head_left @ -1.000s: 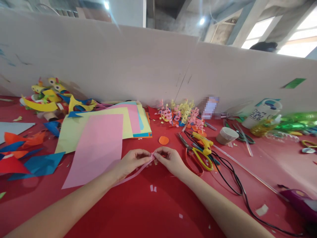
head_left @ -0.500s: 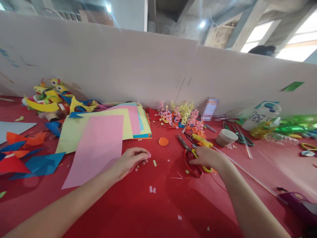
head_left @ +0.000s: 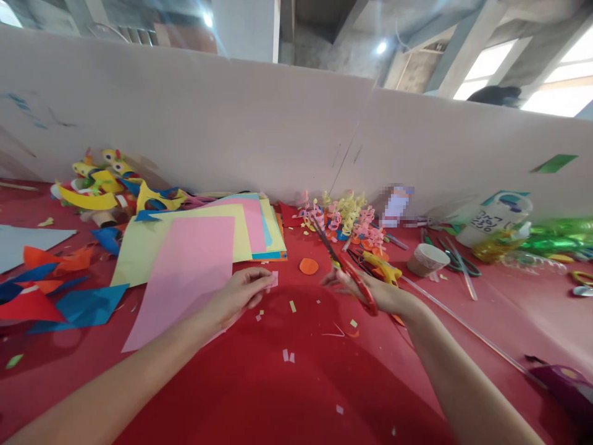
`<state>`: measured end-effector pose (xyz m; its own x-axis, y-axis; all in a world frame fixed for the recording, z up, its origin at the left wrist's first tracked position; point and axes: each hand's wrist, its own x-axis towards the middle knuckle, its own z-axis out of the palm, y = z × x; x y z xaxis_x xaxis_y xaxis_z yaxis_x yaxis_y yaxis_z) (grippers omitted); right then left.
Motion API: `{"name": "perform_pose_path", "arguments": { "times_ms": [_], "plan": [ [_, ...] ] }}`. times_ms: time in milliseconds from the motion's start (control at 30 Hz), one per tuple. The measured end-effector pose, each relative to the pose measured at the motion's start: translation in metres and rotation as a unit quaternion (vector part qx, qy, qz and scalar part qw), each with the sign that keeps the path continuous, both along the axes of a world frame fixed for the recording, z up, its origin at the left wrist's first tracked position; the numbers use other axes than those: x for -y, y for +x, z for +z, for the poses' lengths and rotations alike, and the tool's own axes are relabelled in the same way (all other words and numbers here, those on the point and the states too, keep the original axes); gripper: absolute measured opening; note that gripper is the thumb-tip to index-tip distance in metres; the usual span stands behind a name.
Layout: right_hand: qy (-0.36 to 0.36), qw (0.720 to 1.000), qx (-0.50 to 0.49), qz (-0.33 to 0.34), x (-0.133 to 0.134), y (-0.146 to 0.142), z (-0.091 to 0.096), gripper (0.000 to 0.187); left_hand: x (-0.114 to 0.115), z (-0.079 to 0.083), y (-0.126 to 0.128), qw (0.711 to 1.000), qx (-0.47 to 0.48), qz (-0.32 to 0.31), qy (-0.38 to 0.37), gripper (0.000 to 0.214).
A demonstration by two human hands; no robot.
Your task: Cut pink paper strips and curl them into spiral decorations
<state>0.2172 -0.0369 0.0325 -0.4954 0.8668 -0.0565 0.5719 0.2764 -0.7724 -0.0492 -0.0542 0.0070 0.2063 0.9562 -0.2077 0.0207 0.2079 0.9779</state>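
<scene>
Between thumb and forefinger, my left hand (head_left: 248, 290) pinches a small pink paper piece (head_left: 275, 279). It hovers by the right edge of a large pink sheet (head_left: 185, 272), which lies on pale yellow paper (head_left: 134, 247). Red-handled scissors (head_left: 356, 278) are in my right hand (head_left: 354, 287), blades pointing up and away to the left; how the fingers sit in the handles is partly hidden. An orange paper disc (head_left: 308, 266) lies on the red table between both hands. Several paper scraps (head_left: 288, 356) are scattered nearer me.
Curled pink and yellow paper pieces (head_left: 347, 216) stand at the back. To the right are a yellow glue gun (head_left: 382, 267), a paper cup (head_left: 427, 259), a long clear stick (head_left: 472, 330) and dark green scissors (head_left: 458, 259). Blue and orange cutouts (head_left: 83, 309) lie left. A white board (head_left: 208, 123) rises behind.
My right hand has picked the red-handled scissors up off the table and moved left with them. My left hand keeps its pinch on the pink piece, now raised slightly.
</scene>
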Motion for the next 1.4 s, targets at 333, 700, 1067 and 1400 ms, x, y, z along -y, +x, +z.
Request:
{"name": "perform_pose_path", "arguments": {
  "times_ms": [333,700,1067,1400],
  "plan": [
    [-0.020,0.988,0.113,0.102,0.020,-0.031,0.011,0.052,-0.008,0.017,-0.010,0.999,-0.046,-0.022,0.012,0.017],
    [0.002,0.981,0.140,0.132,0.024,-0.036,0.012,0.053,-0.012,0.017,-0.017,0.996,-0.086,-0.031,-0.006,0.012],
    [0.011,0.980,0.144,0.140,0.021,-0.034,0.009,0.057,-0.011,0.021,-0.016,0.994,-0.100,-0.035,-0.031,0.016],
    [0.011,0.981,0.141,0.131,0.021,-0.034,0.009,0.054,-0.013,0.018,-0.018,0.996,-0.077,-0.026,-0.035,0.014]
  ]
}}
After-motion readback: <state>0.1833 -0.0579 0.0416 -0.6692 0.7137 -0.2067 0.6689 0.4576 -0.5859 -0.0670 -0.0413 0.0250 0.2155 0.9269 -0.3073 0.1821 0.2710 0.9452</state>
